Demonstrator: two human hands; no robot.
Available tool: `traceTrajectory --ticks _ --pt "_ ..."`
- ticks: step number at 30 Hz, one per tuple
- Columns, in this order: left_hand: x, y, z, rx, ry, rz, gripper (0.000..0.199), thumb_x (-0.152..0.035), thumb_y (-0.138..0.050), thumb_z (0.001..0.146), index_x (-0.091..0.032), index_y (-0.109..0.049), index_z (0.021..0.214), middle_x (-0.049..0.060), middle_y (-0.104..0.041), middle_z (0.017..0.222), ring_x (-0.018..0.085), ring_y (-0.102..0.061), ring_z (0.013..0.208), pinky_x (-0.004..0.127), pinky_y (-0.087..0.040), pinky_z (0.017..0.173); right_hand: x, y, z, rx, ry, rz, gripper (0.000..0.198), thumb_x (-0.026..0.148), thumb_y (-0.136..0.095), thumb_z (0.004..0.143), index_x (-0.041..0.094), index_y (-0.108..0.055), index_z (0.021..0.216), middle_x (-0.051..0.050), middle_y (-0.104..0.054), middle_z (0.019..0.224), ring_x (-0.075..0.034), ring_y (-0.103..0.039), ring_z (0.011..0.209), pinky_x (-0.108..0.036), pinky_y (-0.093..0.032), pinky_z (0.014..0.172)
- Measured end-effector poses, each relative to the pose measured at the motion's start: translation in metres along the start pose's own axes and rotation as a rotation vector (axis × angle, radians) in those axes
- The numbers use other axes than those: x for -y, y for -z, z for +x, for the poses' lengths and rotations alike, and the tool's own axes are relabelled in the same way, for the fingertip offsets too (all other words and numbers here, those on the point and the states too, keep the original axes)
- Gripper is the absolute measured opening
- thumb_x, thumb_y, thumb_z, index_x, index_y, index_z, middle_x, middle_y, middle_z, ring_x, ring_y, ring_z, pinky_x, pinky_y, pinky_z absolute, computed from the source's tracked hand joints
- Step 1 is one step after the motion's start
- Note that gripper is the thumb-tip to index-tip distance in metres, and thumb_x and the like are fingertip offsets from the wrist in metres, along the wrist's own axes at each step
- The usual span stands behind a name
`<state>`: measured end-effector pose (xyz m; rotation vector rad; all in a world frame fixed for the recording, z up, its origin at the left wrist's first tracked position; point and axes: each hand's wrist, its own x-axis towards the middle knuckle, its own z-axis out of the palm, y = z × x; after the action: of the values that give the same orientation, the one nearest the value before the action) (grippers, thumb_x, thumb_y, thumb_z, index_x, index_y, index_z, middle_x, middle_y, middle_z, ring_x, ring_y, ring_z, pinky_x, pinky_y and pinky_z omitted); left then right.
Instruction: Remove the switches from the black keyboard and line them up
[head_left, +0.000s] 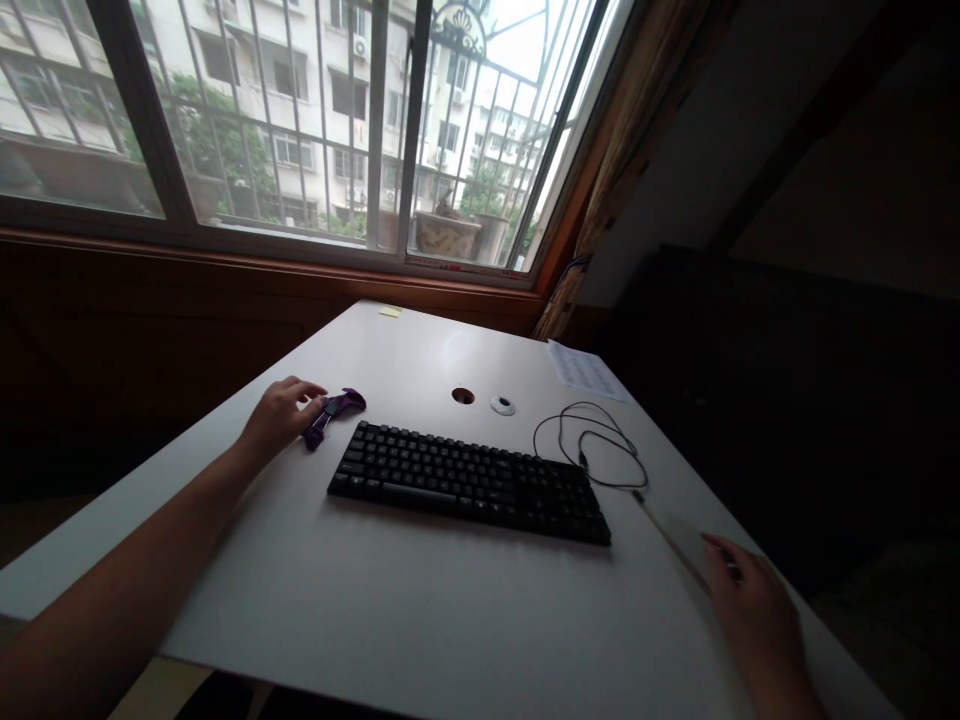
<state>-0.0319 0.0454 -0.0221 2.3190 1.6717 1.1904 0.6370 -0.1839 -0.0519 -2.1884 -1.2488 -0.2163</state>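
Observation:
At the left of the desk, my left hand (281,418) has its fingers closed on a purple holder with thin metal rods (330,415). It rests on or just above the desk; the hand partly covers it. Near the right edge, my right hand (754,610) is curled around the end of a thin, light stick with a dark tip (671,545), which looks like a slim brush. The stick is slightly blurred and points toward the keyboard's cable. Between my hands lies a black keyboard (469,482), touched by neither.
The keyboard's black cable (611,425) lies in loops at the right. Behind the keyboard are a round hole (463,396) in the white desk (420,610) and a white round cover (502,405). A printed sheet (589,370) and yellow sticky notes (390,312) lie farther back, before a barred window.

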Motion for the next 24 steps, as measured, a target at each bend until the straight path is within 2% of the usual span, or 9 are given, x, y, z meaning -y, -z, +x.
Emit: traceTrajectory --ticks 5,10,17,24 --pt "0.021 -0.021 -0.001 0.109 -0.022 0.184 0.03 -0.045 -0.063 0.083 -0.019 -0.071 0.096 0.008 -0.063 0.092 0.024 -0.058 0.083 0.038 -0.045 0.083 0.002 -0.004 0.001 0.018 0.063 -0.023 0.048 0.049 -0.041 0.085 0.015 -0.067 0.106 -0.014 -0.064 0.096 -0.027 -0.061 0.079 -0.042 -0.046 0.077" --pt "0.024 -0.03 -0.002 0.178 0.029 0.206 0.03 -0.044 -0.064 0.079 -0.019 -0.065 0.096 0.007 -0.06 0.091 0.026 -0.058 0.086 0.037 -0.046 0.082 -0.006 -0.01 0.002 0.002 0.1 -0.059 0.048 0.05 -0.039 0.086 0.017 -0.066 0.106 -0.012 -0.064 0.097 -0.027 -0.061 0.081 -0.041 -0.046 0.08" --pt "0.02 -0.03 -0.003 0.213 0.114 0.134 0.028 -0.038 -0.059 0.079 -0.018 -0.061 0.098 0.007 -0.063 0.093 0.024 -0.062 0.082 0.032 -0.049 0.073 -0.007 -0.006 0.001 0.032 0.033 -0.025 0.048 0.053 -0.04 0.084 0.019 -0.068 0.104 -0.011 -0.065 0.1 -0.028 -0.062 0.083 -0.041 -0.047 0.076" --pt "-0.003 -0.016 -0.006 0.21 0.171 0.113 0.026 -0.038 -0.059 0.081 -0.021 -0.062 0.101 0.007 -0.071 0.091 0.025 -0.068 0.079 0.032 -0.049 0.068 -0.006 -0.003 0.0 0.08 0.003 -0.018 0.047 0.053 -0.041 0.083 0.021 -0.069 0.103 -0.01 -0.066 0.109 -0.031 -0.064 0.091 -0.044 -0.048 0.081"
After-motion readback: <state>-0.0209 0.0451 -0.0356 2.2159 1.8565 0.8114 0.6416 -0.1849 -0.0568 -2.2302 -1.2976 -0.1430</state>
